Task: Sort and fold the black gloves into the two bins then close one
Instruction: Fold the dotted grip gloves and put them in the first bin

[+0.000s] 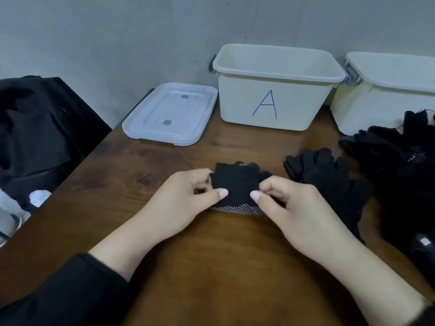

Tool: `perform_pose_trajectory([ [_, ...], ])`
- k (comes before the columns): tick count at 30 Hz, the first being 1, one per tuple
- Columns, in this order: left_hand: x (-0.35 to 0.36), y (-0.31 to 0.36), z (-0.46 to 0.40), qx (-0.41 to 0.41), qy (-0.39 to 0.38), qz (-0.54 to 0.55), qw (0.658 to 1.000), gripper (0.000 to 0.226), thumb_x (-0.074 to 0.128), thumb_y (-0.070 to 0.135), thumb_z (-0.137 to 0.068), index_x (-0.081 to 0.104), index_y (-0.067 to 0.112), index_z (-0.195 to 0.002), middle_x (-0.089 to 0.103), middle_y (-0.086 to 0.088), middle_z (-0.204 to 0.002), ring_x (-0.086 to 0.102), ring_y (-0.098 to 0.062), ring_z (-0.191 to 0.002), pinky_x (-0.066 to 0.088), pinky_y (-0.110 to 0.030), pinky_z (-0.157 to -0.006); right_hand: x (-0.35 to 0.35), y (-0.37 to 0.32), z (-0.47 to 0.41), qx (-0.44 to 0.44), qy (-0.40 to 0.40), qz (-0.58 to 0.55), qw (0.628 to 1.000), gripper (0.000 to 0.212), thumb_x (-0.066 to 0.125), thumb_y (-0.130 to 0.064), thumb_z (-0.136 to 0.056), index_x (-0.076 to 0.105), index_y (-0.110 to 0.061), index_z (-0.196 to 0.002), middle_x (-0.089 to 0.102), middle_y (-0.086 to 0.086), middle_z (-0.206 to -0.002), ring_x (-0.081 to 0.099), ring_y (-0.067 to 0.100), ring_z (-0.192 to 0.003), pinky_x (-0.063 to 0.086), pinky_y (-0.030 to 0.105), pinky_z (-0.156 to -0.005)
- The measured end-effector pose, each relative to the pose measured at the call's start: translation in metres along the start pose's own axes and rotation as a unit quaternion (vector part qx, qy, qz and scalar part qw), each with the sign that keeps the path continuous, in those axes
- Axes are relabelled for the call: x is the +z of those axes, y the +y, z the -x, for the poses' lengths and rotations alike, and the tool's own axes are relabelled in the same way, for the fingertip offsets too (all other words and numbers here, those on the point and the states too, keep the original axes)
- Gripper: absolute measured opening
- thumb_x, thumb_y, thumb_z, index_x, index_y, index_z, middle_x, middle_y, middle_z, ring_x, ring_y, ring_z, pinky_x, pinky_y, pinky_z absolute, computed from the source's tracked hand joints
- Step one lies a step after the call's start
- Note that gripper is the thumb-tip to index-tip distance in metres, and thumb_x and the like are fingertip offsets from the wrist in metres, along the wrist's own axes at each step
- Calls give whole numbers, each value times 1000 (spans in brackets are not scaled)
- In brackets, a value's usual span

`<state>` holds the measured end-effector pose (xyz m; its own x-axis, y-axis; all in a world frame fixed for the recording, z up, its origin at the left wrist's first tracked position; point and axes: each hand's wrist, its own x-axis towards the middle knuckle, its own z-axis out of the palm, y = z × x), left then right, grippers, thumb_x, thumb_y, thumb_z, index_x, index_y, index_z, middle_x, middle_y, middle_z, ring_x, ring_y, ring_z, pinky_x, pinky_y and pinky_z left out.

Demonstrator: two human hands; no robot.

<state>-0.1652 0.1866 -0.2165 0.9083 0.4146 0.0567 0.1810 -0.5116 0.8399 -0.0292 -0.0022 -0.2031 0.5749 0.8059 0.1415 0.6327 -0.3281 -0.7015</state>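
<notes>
Glove (237,184) pinched by left hand (188,196) and right hand (289,205), crosswise, folded; bin A (277,100) straight beyond, far, nearer right.

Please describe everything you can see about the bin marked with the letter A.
The bin marked A is a cream plastic tub, rectangular with rounded corners and a rolled rim. A blue handwritten A is on its front wall. Grey latches hang at both ends. It stands upright and open, lidless, on the wooden table against the wall. No contents are visible inside. Neither hand touches it.

Grey wall (117,31), brown wooden table (211,267)
</notes>
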Motion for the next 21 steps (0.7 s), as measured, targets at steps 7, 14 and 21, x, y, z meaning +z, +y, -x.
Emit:
perform_pose_trajectory([
  [7,2,-1,-49,-39,69,-97,992,22,74,35,-89,63,32,-108,67,12,-79,60,-3,-71,45,-23,-71,8,14,-42,43,64,155,985,25,60,-47,-97,66,-28,-82,58,-12,-68,58,9,-66,47,27,-68],
  [14,3,-16,-46,196,29,-229,953,31,55,44,-98,75,27,-114,62,14,-114,54,-7,-110,38,-31,-98,13,23,-45,-104,98,220,965,16,66,-26,-94,70,-25,-109,61,-8,-112,57,18,-105,45,40,-88],
  [21,-1,-24,-44,124,-112,-309,936,74,50,71,-88,38,38,-153,24,25,-161,9,8,-149,0,-33,-124,1,33,-39,-73,-167,199,963,73,53,-65,-90,29,-41,-155,17,-32,-160,1,-17,-146,0,33,-128],
])
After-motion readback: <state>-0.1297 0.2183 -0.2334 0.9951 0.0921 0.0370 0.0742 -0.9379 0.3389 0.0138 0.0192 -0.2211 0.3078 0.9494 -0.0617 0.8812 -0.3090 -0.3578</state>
